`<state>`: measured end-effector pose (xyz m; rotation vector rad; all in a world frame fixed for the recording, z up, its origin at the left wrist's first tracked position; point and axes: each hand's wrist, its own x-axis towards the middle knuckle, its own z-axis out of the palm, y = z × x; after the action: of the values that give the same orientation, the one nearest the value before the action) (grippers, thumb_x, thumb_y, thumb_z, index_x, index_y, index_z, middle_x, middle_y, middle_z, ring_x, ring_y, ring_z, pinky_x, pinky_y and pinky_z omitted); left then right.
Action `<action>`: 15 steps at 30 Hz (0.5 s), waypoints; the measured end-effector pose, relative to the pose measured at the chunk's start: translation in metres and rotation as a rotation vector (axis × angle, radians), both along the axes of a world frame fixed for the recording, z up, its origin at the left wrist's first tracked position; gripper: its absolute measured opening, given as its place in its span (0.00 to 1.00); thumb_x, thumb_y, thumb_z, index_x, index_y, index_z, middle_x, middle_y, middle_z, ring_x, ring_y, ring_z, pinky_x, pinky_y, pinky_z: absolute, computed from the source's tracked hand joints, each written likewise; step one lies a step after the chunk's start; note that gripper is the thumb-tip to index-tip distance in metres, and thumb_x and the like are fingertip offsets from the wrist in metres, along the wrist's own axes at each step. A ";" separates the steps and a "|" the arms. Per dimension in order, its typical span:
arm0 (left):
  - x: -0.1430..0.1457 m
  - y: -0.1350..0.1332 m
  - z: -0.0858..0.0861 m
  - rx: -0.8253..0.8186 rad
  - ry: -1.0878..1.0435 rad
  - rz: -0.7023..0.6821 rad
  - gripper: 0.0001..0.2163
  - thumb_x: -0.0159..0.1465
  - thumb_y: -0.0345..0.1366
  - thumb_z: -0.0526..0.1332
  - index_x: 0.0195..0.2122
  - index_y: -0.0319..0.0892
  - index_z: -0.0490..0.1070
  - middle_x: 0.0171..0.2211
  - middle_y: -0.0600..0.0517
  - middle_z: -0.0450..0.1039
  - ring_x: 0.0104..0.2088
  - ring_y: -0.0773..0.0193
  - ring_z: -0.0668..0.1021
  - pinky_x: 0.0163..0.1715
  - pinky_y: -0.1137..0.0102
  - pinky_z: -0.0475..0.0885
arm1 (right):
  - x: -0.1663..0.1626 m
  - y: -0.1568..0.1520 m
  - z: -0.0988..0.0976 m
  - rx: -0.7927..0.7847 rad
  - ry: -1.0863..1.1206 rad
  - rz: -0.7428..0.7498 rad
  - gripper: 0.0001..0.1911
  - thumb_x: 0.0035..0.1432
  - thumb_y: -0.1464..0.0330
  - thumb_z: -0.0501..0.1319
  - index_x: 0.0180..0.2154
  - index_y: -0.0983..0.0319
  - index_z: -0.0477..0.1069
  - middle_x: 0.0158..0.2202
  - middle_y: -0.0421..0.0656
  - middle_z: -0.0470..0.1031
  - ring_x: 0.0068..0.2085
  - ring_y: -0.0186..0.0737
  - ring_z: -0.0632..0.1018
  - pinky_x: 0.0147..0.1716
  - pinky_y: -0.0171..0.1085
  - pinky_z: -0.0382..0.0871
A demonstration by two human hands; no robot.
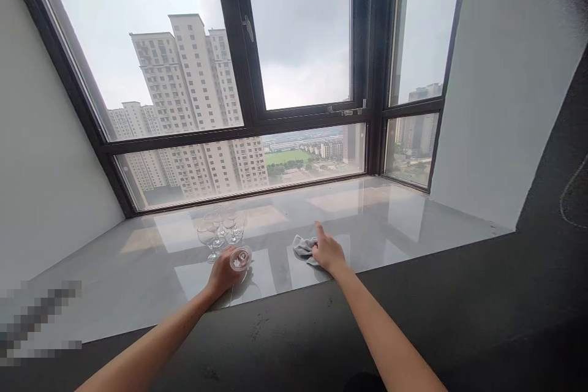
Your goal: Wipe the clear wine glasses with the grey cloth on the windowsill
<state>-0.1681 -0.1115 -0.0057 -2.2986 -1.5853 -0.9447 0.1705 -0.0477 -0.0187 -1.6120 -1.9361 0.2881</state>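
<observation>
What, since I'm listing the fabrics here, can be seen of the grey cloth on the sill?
The grey cloth looks like thin, soft fabric, pale and plain, bunched into loose folds. It lies crumpled on the glossy sill, towards the front edge. The right grip is at its right side, covering part of it, so its full outline is hidden; whether it is pinched cannot be told.

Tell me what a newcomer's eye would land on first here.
Probably the tall, pale buildings beyond the window, toward the left. Below, on the glossy sill, the left hand grips a clear glass, with several stemmed glasses just beyond it. Farther right, the right hand is at a crumpled gray cloth.
</observation>
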 end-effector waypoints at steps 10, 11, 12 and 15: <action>-0.001 -0.002 0.005 -0.041 -0.039 -0.042 0.02 0.55 0.35 0.62 0.27 0.45 0.73 0.30 0.49 0.76 0.34 0.59 0.76 0.35 0.68 0.70 | 0.041 0.023 -0.019 0.007 0.424 -0.214 0.38 0.53 0.69 0.59 0.64 0.61 0.51 0.43 0.49 0.76 0.40 0.47 0.77 0.37 0.41 0.69; 0.003 0.001 0.005 -0.051 -0.054 -0.057 0.03 0.55 0.36 0.62 0.27 0.44 0.73 0.30 0.50 0.77 0.34 0.59 0.76 0.35 0.68 0.70 | 0.042 0.023 -0.019 0.002 0.440 -0.208 0.38 0.53 0.69 0.59 0.64 0.61 0.51 0.42 0.49 0.76 0.40 0.47 0.77 0.37 0.41 0.69; 0.009 0.004 0.005 -0.063 -0.077 -0.061 0.04 0.56 0.37 0.62 0.28 0.44 0.74 0.30 0.50 0.77 0.34 0.59 0.77 0.35 0.69 0.70 | 0.042 0.024 -0.019 -0.005 0.457 -0.205 0.38 0.53 0.68 0.59 0.64 0.62 0.51 0.42 0.48 0.76 0.40 0.46 0.77 0.37 0.40 0.69; 0.045 0.024 0.008 -0.126 -0.174 -0.034 0.09 0.61 0.41 0.59 0.30 0.43 0.76 0.27 0.52 0.77 0.31 0.62 0.77 0.33 0.71 0.69 | 0.044 0.024 -0.019 -0.002 0.516 -0.218 0.38 0.53 0.67 0.60 0.64 0.62 0.51 0.41 0.46 0.76 0.40 0.45 0.77 0.37 0.39 0.68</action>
<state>-0.1231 -0.0876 0.0022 -2.3912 -1.7243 -1.1113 0.2143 -0.0240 -0.0378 -1.5451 -1.3623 0.5539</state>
